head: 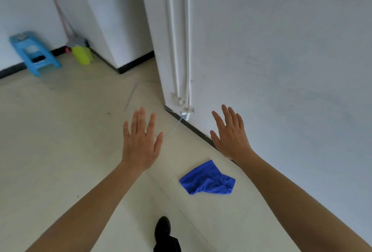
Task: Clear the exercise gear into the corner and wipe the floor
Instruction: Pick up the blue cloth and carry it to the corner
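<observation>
My left hand [141, 143] and right hand [231, 137] hung at mid-frame, fingers straight and spread, holding nothing. The blue cloth [207, 179] lay crumpled on the floor [60, 151] at lower centre, near the wall. I judged wiping came next, which meant stooping to grasp the cloth.

Cloth [207, 180] lies on floor [60, 151] near right wall [281, 50]; stool [34, 53] and bottle [80, 54] stand far left.
</observation>
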Tool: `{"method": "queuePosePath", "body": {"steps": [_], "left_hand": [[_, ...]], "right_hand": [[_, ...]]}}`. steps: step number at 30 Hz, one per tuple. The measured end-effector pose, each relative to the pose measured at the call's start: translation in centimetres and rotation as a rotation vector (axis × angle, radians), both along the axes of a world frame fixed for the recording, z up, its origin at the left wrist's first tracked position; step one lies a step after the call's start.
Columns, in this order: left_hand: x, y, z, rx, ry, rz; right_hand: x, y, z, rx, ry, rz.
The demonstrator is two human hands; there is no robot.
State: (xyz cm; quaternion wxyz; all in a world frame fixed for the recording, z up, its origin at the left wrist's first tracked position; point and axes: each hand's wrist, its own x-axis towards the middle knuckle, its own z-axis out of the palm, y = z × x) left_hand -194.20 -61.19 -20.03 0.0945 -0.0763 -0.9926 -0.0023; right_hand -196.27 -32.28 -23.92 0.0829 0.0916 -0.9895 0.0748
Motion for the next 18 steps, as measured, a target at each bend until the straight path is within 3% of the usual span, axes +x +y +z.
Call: {"method": "queuePosePath", "body": {"steps": [10, 15, 18], "left_hand": [[-12.2, 4.2, -15.5, 0.017, -0.309, -0.305], [-12.8, 7.3, -31.2, 0.026, -0.409, -0.383], [-12.2, 8.5, -43.8, 0.051, -0.485, -0.407]], "right_hand": [[-2.0, 1.0, -13.1, -0.059, -0.218, -0.373], [-0.9, 2.9, -28.6, -0.093, -0.357, -0.461], [0.3, 3.1, -40.9, -0.16, -0.432, -0.5]]}}
